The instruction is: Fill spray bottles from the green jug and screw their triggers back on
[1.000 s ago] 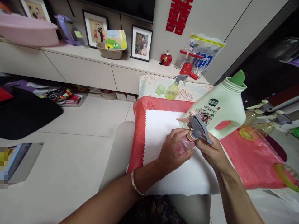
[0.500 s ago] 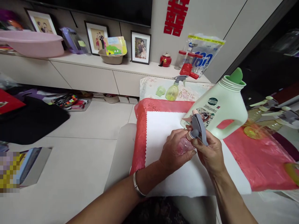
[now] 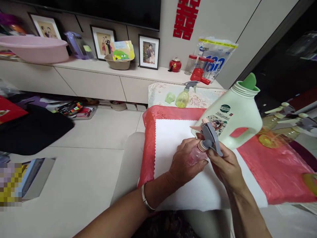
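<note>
While holding one pink bottle (image 3: 196, 156) above a white cloth (image 3: 198, 195), wrapping the left hand (image 3: 183, 162) around its body with fingers curled well in, and gripping its gray spray head (image 3: 210, 137) in the right hand (image 3: 226, 163) with fingers bent nearly closed. Counting three more spray bottles: one yellow-green bottle (image 3: 182, 98) standing on flowered cloth (image 3: 158, 94), two yellowish bottles (image 3: 288, 134) standing at far right. Seeing also one big pale green jug (image 3: 230, 115) just beyond the right hand. Leaning slightly, showing clear pink below a matching collar, and pointing a pink trigger leftward. Working over a red-covered counter (image 3: 277, 175), facing a long pale cabinet (image 3: 94, 81) bearing three framed photos (image 3: 149, 52) and one pink basin (image 3: 34, 49).
</note>
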`<state>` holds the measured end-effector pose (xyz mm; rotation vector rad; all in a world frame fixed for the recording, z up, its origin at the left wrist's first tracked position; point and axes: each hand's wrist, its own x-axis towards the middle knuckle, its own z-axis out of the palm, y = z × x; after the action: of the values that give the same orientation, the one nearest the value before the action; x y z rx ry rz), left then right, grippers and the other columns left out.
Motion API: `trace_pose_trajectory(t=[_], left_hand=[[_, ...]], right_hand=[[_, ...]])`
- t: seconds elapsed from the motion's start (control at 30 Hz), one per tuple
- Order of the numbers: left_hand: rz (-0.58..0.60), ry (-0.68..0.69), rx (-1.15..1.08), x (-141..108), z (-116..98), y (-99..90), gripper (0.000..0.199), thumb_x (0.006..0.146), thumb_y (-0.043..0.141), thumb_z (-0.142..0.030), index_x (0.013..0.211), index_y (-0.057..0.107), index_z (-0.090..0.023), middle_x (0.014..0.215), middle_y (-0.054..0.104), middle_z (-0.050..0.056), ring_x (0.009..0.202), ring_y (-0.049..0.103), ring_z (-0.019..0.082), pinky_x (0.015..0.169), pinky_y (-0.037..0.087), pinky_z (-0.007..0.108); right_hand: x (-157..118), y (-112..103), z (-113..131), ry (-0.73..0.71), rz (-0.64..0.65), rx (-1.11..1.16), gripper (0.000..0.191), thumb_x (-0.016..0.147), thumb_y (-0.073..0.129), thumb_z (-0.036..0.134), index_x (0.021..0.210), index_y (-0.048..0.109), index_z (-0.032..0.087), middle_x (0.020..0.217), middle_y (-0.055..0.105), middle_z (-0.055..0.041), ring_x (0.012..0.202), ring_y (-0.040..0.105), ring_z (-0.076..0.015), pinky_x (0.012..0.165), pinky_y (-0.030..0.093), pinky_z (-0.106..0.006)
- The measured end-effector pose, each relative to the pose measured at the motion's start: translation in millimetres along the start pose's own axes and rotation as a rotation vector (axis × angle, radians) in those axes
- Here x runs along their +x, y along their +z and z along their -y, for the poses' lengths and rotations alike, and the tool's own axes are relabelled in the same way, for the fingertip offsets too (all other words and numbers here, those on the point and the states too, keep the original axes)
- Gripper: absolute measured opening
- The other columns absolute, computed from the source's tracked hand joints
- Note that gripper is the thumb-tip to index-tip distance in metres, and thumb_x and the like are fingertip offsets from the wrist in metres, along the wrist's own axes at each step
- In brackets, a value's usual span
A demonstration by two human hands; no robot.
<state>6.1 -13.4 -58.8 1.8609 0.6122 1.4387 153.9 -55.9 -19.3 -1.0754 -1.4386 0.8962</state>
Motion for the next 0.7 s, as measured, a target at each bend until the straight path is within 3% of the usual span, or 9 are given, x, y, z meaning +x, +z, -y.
trace_pose_trajectory(t=[0.1, 0.3, 0.5, 0.57, 0.7], left_hand=[[0.005, -0.014, 0.011, -0.2, 0.3, -0.6, 0.054, 0.085, 0.072, -0.033, 0.131, 0.047, -0.026, 0.126, 0.061, 0.011, 0.120, 0.060, 0.029, 0.100, 0.052, 0.050], [-0.008, -0.022, 0.007, -0.4, 1.9, 0.5, 0.058, 0.082, 0.076, -0.032, 0.132, 0.047, -0.025, 0.127, 0.062, 0.010, 0.120, 0.060, 0.028, 0.102, 0.052, 0.049], [-0.033, 0.019, -0.025, -0.6, 1.8, 0.7, 0.056, 0.086, 0.072, -0.035, 0.134, 0.046, -0.026, 0.128, 0.063, 0.010, 0.119, 0.061, 0.028, 0.101, 0.052, 0.048], [-0.034, 0.027, -0.035, -0.4, 1.7, 0.7, 0.054, 0.086, 0.072, -0.034, 0.133, 0.047, -0.025, 0.127, 0.063, 0.010, 0.119, 0.061, 0.027, 0.101, 0.053, 0.048], [-0.021, 0.017, -0.042, -0.3, 1.6, 1.6, 0.053, 0.087, 0.072, -0.035, 0.132, 0.047, -0.026, 0.127, 0.062, 0.010, 0.119, 0.061, 0.027, 0.101, 0.052, 0.049]], right_hand=[[0.8, -2.7, -1.7, 0.007, 0.004, 0.036, 0.033, 0.101, 0.066, 0.038, 0.132, 0.064, 0.028, 0.138, 0.048, -0.0068, 0.133, 0.046, -0.0243, 0.122, 0.033, -0.041], [3.2, 12.1, -4.0, -0.061, -0.155, -0.008, 0.030, 0.096, 0.074, 0.036, 0.124, 0.068, 0.026, 0.134, 0.051, -0.0049, 0.128, 0.050, -0.0215, 0.116, 0.040, -0.035], [1.5, 25.9, -0.8, -0.091, -0.332, -0.096, 0.029, 0.089, 0.080, 0.031, 0.111, 0.066, 0.019, 0.109, 0.060, -0.0034, 0.105, 0.059, -0.0147, 0.099, 0.050, -0.023], [1.0, 21.6, 1.0, -0.064, -0.289, -0.108, 0.035, 0.089, 0.080, 0.034, 0.117, 0.066, 0.019, 0.116, 0.059, -0.0048, 0.109, 0.058, -0.0164, 0.100, 0.050, -0.024], [1.0, 2.7, 0.5, 0.015, -0.044, -0.042, 0.043, 0.096, 0.071, 0.041, 0.134, 0.061, 0.022, 0.137, 0.049, -0.0084, 0.130, 0.048, -0.0232, 0.117, 0.039, -0.036]])
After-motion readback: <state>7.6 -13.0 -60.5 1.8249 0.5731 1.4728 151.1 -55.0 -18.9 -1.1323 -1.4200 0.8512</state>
